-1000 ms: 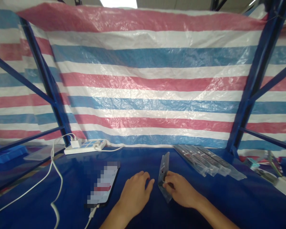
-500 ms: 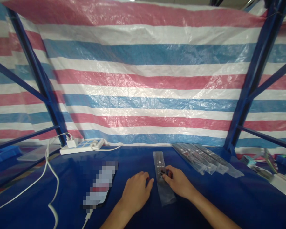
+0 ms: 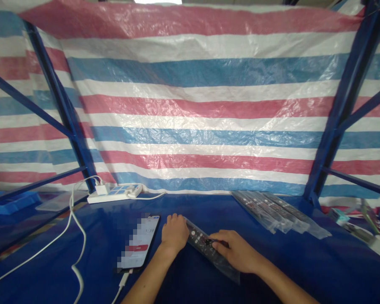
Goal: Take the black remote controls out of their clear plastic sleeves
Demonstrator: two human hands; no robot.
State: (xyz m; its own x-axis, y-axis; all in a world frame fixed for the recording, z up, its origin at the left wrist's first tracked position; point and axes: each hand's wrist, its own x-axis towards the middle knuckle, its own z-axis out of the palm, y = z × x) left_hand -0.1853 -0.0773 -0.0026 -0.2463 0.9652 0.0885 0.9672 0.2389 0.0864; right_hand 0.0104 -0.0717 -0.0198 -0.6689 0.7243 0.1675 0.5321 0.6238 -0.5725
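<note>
A dark remote control [image 3: 196, 240] in a clear plastic sleeve lies slanted between my hands, its far end toward the left. My left hand [image 3: 175, 232] is closed at that far end, its fingers curled and partly hidden from me. My right hand [image 3: 237, 252] grips the remote's right side, thumb and fingertips on the edge near the round button pad. The loose tail of the sleeve hangs past the near end, beneath my right hand. Left of my left hand lies a phone [image 3: 142, 242] with its screen lit and partly blurred out.
Several sleeved remotes [image 3: 266, 209] lie fanned at the back right of the blue table [image 3: 190, 287]. A white power strip [image 3: 114, 193] sits at the back left, with white cables [image 3: 82, 236] trailing forward. Blue frame posts [image 3: 338, 114] and a striped sheet [image 3: 205, 135] enclose the back.
The remote has turned from nearly upright to slanted, far end swung left. My left hand has moved up and closed on that end. My right hand has stayed at its side.
</note>
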